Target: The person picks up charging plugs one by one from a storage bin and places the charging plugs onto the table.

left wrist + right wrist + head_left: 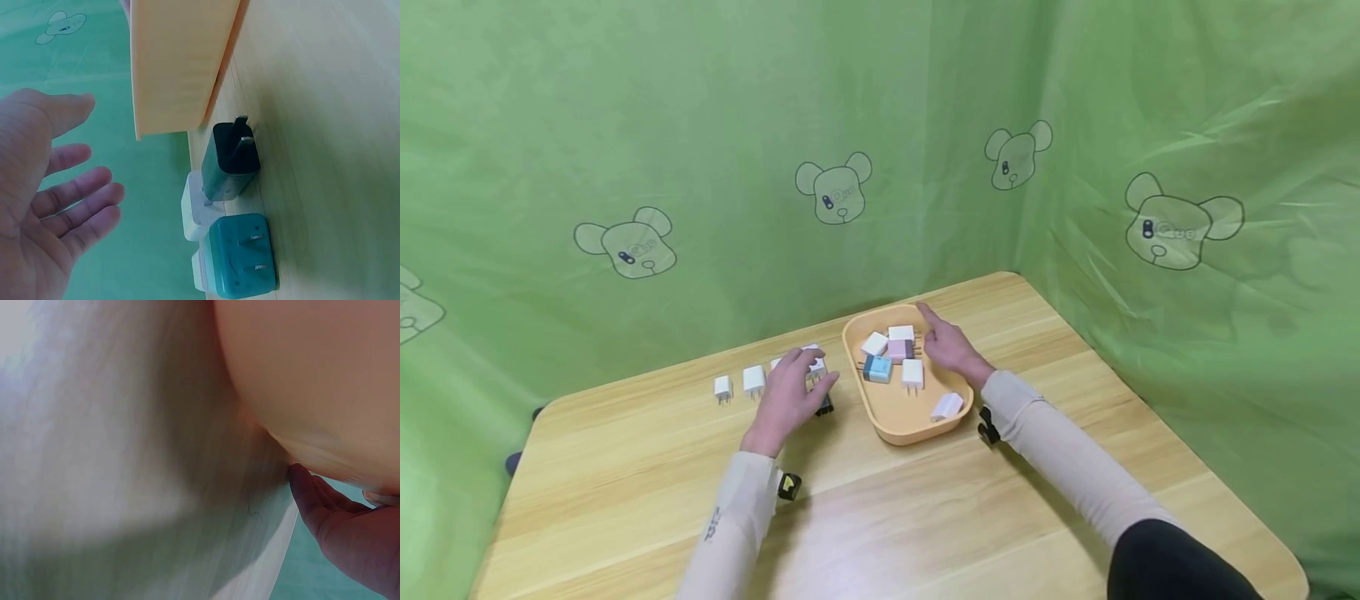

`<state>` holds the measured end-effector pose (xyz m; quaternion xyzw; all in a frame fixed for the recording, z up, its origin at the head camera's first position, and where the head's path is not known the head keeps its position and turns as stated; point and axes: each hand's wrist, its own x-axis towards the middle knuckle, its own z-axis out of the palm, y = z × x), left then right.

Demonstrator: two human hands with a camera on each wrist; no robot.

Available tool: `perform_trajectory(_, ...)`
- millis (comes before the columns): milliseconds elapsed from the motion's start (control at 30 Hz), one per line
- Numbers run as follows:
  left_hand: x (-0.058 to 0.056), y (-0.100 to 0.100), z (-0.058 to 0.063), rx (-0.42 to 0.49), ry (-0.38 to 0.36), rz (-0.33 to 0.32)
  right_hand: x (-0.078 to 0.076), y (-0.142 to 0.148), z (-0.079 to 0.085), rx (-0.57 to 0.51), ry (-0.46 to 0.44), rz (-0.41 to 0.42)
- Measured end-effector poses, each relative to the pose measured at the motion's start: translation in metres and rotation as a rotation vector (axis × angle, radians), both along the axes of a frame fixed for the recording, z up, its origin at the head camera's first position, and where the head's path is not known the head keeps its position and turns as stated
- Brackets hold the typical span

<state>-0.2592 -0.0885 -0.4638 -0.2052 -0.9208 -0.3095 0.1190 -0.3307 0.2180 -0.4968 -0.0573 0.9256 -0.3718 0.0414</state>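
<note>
My left hand [786,396] hovers over a group of plug chargers, its fingers spread and holding nothing. Below it in the left wrist view are a dark green charger [230,159], a teal charger [244,256] and a white charger [200,206], all apart from the fingers. With my right hand [953,346] I hold the right rim of an orange tray [917,437]; in the right wrist view its fingertips meet the outer wall. Inside the tray lie a blue charger [877,368], a purple charger [899,350] and several white ones, including a white charger [912,372].
A small white charger [722,388] and a larger white charger [754,380] stand on the wooden table [625,483], left of my left hand. Green curtains [722,125] with bear heads rise behind the table and along its right side.
</note>
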Motion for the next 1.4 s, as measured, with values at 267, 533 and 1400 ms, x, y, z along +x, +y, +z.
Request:
perform_trajectory(267,-0.001,0.01,0.004,-0.019,-0.026,-0.022,0.0,0.0,0.001,-0.015,-0.019,-0.005)
perform_trajectory(533,0.0,0.023,0.005,-0.049,-0.043,-0.021,0.001,0.0,0.002,-0.03,-0.019,-0.005)
perform_trajectory(1400,-0.005,0.053,0.008,-0.129,-0.035,-0.089,-0.001,-0.001,0.001,-0.011,0.015,0.003)
